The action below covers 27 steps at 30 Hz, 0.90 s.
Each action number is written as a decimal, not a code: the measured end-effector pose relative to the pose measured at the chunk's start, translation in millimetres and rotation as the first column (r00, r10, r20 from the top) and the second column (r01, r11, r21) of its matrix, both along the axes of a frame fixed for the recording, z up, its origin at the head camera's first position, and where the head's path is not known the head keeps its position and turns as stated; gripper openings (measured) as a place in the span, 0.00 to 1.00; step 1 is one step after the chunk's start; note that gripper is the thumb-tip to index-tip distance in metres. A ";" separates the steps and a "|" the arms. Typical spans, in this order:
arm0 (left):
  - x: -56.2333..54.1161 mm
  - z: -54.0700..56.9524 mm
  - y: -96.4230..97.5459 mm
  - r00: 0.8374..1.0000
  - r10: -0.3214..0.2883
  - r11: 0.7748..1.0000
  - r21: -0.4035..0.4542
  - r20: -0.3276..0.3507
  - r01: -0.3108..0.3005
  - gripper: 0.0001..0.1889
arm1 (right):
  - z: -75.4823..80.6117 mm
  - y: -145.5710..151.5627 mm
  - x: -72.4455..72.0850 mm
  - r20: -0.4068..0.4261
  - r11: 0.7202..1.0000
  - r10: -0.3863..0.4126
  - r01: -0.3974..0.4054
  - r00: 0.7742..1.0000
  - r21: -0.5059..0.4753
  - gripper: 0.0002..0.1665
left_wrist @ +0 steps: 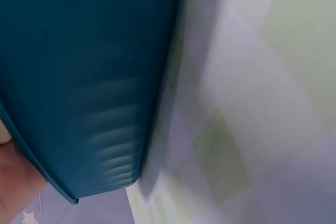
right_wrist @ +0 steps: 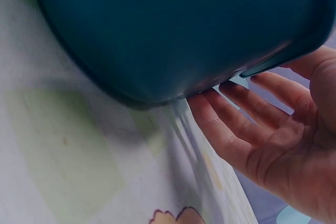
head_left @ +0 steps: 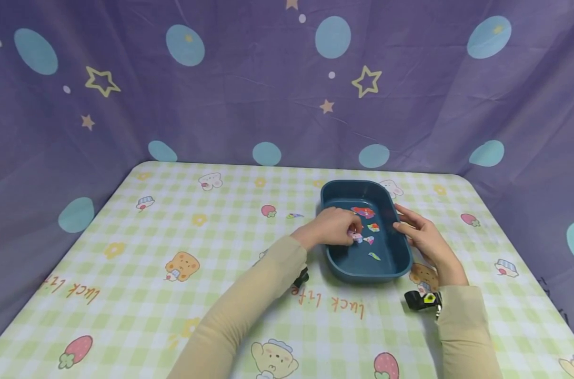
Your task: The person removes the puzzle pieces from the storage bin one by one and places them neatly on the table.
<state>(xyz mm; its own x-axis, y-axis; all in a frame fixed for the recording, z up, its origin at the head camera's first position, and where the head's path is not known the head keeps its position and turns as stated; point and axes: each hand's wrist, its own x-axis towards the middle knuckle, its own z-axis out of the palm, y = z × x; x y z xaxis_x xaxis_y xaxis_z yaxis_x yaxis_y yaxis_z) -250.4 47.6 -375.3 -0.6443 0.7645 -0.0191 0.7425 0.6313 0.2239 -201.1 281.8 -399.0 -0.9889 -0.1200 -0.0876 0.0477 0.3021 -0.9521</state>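
A dark teal rectangular box (head_left: 394, 261) stands on the table, with several small colourful cutouts inside, among them a red one (head_left: 364, 212). My left hand (head_left: 334, 226) reaches over the box's left wall. Its thumb and fingertips pinch a small pink-and-white cutout (head_left: 356, 237) near the box floor. In the left wrist view mostly the box's outer wall (left_wrist: 79, 77) shows, with part of the hand (left_wrist: 18, 182) at its rim. My right hand (head_left: 429, 242) touches the box's right side, thumb by the rim. Seen from the right wrist, its straight fingers (right_wrist: 236, 119) rest against the outer wall.
A small colourful cutout (head_left: 294, 216) lies on the tablecloth left of the box. The cloth (head_left: 149, 305) is green-and-white checked with printed cartoons. Behind the table hangs a purple curtain (head_left: 249, 95). Black straps (head_left: 415, 301) show at both wrists.
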 end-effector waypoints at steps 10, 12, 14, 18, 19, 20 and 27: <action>1.4 2.3 -6.3 0.999 -0.044 0.995 0.092 0.019 0.042 0.11 | 0.2 1.3 0.3 0.004 1.000 -0.002 0.002 1.000 0.017 0.37; 0.8 1.7 -7.6 0.999 -0.048 0.994 0.104 0.014 0.047 0.12 | -0.2 1.2 0.0 0.005 1.000 -0.003 0.003 1.000 0.018 0.37; 0.2 1.7 -9.6 0.999 -0.047 0.993 0.112 0.006 0.046 0.12 | -0.2 0.6 -0.3 0.006 1.000 -0.002 0.001 1.000 0.017 0.37; -0.2 5.9 -14.9 1.000 -0.027 0.991 0.134 -0.011 0.028 0.12 | 0.4 0.3 -0.1 0.004 1.000 0.000 0.000 1.000 0.014 0.37; -0.2 7.8 -16.8 1.000 -0.020 0.990 0.140 -0.013 0.021 0.12 | 0.6 0.4 0.1 0.003 1.000 -0.001 0.001 1.000 0.015 0.37; -0.3 9.8 -18.7 1.000 -0.010 0.989 0.145 -0.014 0.012 0.12 | 0.7 0.7 0.3 0.002 1.000 -0.001 0.001 1.000 0.016 0.37; -4.4 19.0 -35.9 0.998 0.063 0.981 0.182 -0.002 -0.061 0.14 | 0.4 -0.2 1.0 0.007 1.000 -0.001 0.001 1.000 0.015 0.37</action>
